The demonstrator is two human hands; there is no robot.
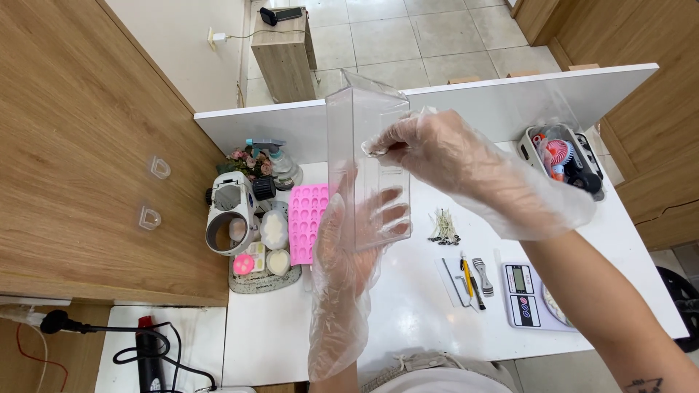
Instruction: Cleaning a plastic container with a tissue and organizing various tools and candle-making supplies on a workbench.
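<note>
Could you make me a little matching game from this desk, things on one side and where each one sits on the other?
Things:
1 clear plastic box
2 pink mould
3 digital scale
4 small fan

Places:
A in the tray at the far right
B held up in both gloved hands
C near right on the table
D flat, left of the box

Pairs: 1-B, 2-D, 3-C, 4-A

One camera is sitting on the person's head, looking down and close at the flat white table (408, 320) in front.
</note>
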